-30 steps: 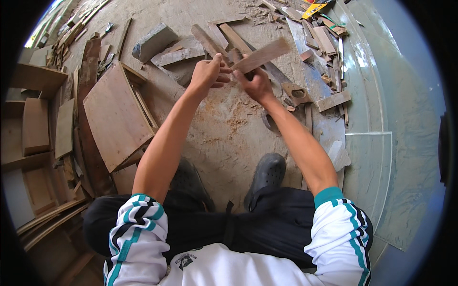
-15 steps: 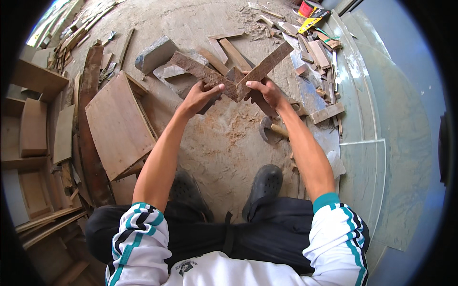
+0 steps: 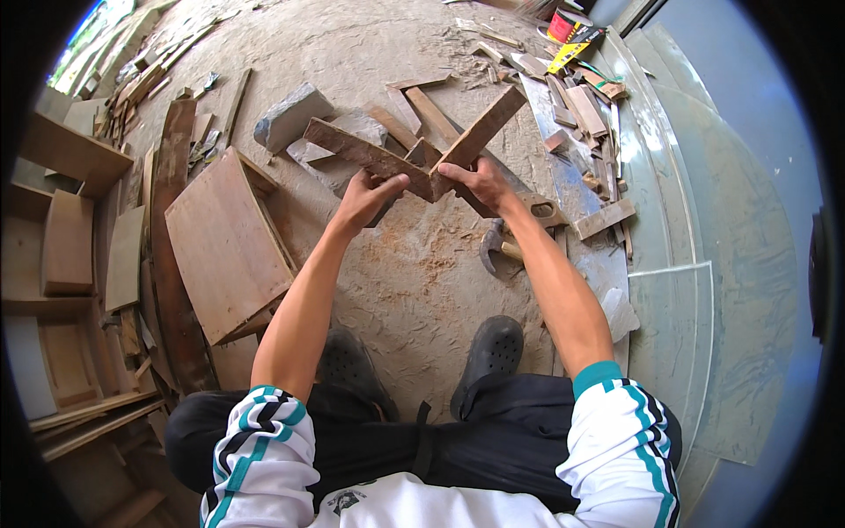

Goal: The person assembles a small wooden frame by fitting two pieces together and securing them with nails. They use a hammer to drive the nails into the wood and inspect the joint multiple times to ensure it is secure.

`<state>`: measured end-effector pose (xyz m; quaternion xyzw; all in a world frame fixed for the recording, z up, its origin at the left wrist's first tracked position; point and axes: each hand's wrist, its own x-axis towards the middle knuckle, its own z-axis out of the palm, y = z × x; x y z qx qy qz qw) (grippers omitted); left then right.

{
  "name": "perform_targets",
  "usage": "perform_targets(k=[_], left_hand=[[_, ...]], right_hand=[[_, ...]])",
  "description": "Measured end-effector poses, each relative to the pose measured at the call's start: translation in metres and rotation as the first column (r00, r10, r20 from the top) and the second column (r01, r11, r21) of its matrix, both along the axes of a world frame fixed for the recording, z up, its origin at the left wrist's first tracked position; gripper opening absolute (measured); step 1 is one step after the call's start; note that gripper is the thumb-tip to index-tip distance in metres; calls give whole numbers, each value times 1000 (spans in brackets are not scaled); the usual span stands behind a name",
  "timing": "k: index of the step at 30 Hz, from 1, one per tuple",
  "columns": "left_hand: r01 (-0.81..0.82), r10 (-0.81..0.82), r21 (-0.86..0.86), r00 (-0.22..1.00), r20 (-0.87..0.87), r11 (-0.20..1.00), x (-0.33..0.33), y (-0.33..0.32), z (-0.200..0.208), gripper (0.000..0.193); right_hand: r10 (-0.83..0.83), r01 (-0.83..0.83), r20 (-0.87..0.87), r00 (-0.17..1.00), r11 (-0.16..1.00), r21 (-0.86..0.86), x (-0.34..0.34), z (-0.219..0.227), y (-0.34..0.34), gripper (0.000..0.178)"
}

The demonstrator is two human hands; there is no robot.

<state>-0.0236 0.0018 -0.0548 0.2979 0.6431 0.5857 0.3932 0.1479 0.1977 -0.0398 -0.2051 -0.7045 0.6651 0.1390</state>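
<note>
My left hand (image 3: pixel 365 201) and my right hand (image 3: pixel 480 183) grip a V-shaped wooden frame (image 3: pixel 370 158) above the floor, one hand on each side of its corner. Its two rough boards meet at a point toward me and spread away from me. A small wood piece (image 3: pixel 423 154) shows inside the corner. Both thumbs lie on top of the boards; most of the other fingers are hidden beneath. On the floor by my right forearm lies a hammer (image 3: pixel 491 248), its handle partly covered by the arm. Just beyond it is a wooden tool handle (image 3: pixel 544 209) with a hole through it.
A wooden box (image 3: pixel 224 246) stands at left, beside a long dark plank (image 3: pixel 169 238) and stacked cabinet parts (image 3: pixel 66 242). Grey stone blocks (image 3: pixel 293 117) lie ahead. Wood offcuts (image 3: pixel 585 114) and glass sheets (image 3: pixel 695 334) line the right. Sawdust covers floor between my shoes (image 3: pixel 493 361).
The wooden frame has come slightly toward me and tilted in my hands. My right hand's grip has shifted closer to the corner, with its thumb now over the joint.
</note>
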Motion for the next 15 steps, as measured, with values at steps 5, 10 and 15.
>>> perform_targets(k=[5, 10, 15], left_hand=[[-2, 7, -29, 986, 165, 1000, -7, 1, -13, 39], [13, -7, -75, 996, 91, 997, -3, 0, -4, 40], [34, -33, -98, 999, 9, 995, -1, 2, 5, 40]], right_hand=[[25, -28, 111, 994, 999, 24, 6, 26, -7, 52], [-19, 11, 186, 982, 999, 44, 7, 38, -13, 59], [-2, 13, 135, 991, 997, -81, 3, 13, -4, 57]])
